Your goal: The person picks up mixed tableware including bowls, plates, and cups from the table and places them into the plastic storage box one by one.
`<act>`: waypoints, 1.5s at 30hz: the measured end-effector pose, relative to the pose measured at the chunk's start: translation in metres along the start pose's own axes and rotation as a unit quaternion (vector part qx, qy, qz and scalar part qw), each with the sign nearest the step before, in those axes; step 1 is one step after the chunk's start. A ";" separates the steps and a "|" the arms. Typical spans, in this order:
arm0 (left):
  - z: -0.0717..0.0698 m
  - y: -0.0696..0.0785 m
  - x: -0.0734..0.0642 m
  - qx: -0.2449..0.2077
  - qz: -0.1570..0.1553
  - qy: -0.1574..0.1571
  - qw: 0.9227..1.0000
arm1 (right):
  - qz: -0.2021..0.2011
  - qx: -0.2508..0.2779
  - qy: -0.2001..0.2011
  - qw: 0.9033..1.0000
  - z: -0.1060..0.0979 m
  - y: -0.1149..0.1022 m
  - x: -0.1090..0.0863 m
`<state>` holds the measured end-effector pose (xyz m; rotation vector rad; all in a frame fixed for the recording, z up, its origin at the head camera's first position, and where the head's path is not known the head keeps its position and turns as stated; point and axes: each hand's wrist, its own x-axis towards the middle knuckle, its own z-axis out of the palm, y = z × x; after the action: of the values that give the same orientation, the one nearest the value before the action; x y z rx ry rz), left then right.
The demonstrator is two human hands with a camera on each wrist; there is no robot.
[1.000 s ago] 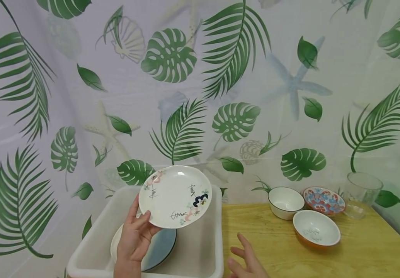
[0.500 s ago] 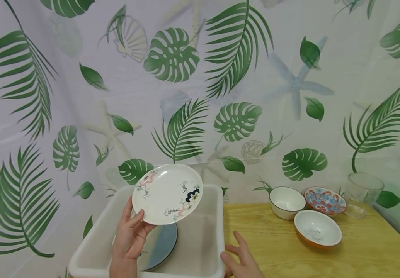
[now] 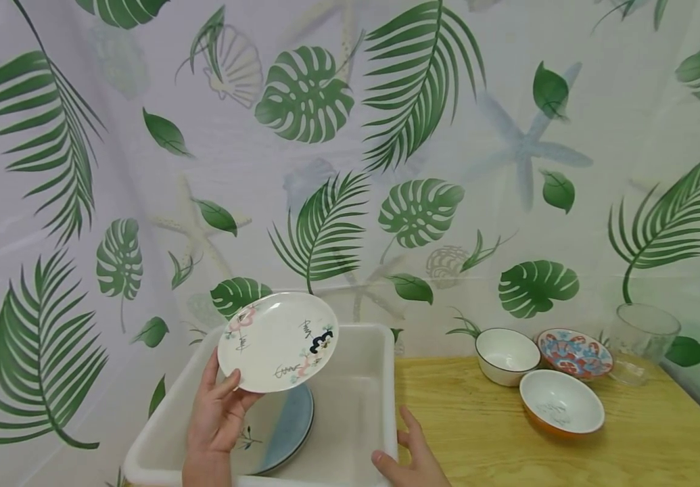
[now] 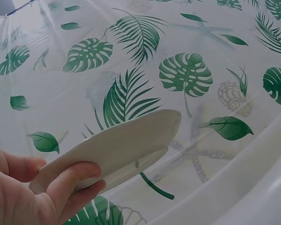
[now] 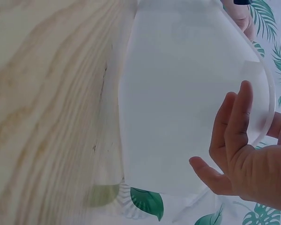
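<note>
My left hand [image 3: 216,419] grips a white plate [image 3: 276,341] with pink and dark floral marks, thumb on its face and fingers underneath. It is held tilted above a white plastic tub [image 3: 388,385]; its plain underside [image 4: 126,145] shows in the left wrist view. Inside the tub lies a blue and cream plate [image 3: 291,429], partly hidden by my left hand. My right hand [image 3: 413,456] straddles the tub's right rim with relaxed, spread fingers. In the right wrist view its fingers [image 5: 236,122] are beside the tub's outer wall, and its thumb is behind the rim.
A wooden table [image 3: 465,433] extends right of the tub. On it stand a white dark-rimmed bowl [image 3: 508,355], a red and blue patterned bowl [image 3: 575,352], an orange-sided white bowl [image 3: 561,402] and a clear glass [image 3: 642,341]. A leaf-print sheet [image 3: 423,135] hangs behind.
My left hand has moved the plate leftward and slightly lower over the tub. My right hand has shifted left and down from over the table to the tub's rim.
</note>
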<state>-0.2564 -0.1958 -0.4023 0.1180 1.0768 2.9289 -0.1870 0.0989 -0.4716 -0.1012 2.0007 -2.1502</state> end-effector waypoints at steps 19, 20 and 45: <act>-0.018 0.017 0.000 0.223 0.016 0.114 0.968 | -0.026 0.036 -0.029 0.999 0.001 0.001 0.000; -0.018 0.019 0.001 0.229 0.016 0.115 0.966 | -0.026 0.038 -0.030 0.999 0.001 0.001 0.000; -0.037 0.069 0.038 0.516 -0.045 0.035 0.855 | -0.008 0.042 -0.027 0.999 0.004 0.005 0.000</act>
<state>-0.2965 -0.2702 -0.3831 -0.0330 2.4233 1.9408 -0.1856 0.0945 -0.4763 -0.1611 1.8829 -2.2143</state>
